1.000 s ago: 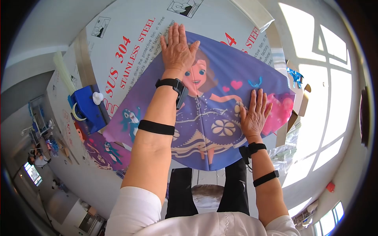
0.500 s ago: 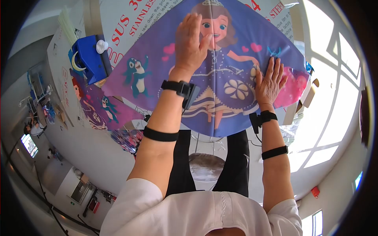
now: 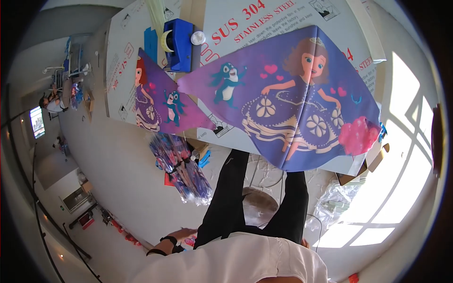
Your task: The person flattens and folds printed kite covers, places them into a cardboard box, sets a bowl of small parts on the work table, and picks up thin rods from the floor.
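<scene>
A purple-blue kite sheet point(image 3: 283, 94) printed with a princess in a tiara lies spread on the table, with a centre fold line and a pink balloon print at its right. My left hand point(image 3: 183, 233) is low beside my left thigh, off the sheet, near a small colourful thing point(image 3: 189, 241); its fingers are too blurred and covered to tell what they hold. Only a sliver of my right hand point(image 3: 305, 243) shows beside my right thigh, its fingers hidden.
A second printed sheet point(image 3: 163, 101) lies on the table's left part, below a blue tape dispenser point(image 3: 181, 45) and a white spool point(image 3: 198, 38). Bundled wrapped kites point(image 3: 181, 167) sit below the table edge. Clear plastic point(image 3: 335, 203) lies at lower right. A person point(image 3: 55, 101) is far left.
Both hands have left the sheet and dropped to my lap sides. The view has swung left, so the sheet shows farther right and whole, and the wrapped bundle has come fully into view.
</scene>
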{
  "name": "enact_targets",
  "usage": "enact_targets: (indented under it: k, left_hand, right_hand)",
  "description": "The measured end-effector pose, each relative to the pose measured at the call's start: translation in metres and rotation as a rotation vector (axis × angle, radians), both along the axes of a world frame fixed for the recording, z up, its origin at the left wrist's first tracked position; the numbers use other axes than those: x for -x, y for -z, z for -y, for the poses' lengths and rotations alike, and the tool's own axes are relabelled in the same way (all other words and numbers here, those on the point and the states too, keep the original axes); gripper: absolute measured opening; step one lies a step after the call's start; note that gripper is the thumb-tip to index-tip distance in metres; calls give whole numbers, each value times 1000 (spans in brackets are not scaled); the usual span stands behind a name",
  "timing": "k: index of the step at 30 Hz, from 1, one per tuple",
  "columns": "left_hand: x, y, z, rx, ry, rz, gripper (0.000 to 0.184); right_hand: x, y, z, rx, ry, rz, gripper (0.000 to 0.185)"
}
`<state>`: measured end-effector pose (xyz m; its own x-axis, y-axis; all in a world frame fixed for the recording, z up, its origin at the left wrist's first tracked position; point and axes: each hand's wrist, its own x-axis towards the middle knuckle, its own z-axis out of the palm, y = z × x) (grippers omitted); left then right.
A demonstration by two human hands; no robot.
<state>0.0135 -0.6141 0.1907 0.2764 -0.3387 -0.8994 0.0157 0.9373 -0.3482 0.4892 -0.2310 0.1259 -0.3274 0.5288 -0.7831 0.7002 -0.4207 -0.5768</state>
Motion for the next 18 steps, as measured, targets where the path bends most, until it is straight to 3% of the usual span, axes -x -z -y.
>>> enact_targets:
  k: [1, 7, 13, 16, 17, 18]
  left_hand:
    - [-14, -32, 23, -75, 90, -29, 80]
    - [-46, -97, 11, -475, 670, -267, 66]
    - [-57, -107, -50, -744, 1353, -543, 55]
    - [-19, -58, -117, -907, 1262, -855, 55]
    - [-11, -38, -125, -797, 1405, -920, 57]
    - [-7, -29, -120, -767, 1398, -927, 57]
  right_hand:
    - [-11, -1, 6, -10, -4, 0, 45]
    - [-60, 35, 27, -82, -16, -32, 42]
    - [-39, 128, 9, -154, 14, -100, 39]
    - [-5, 169, 12, -146, 27, -149, 38]
    - [1, 177, 14, -137, 24, -155, 37]
    - [3, 182, 16, -124, 17, -154, 37]
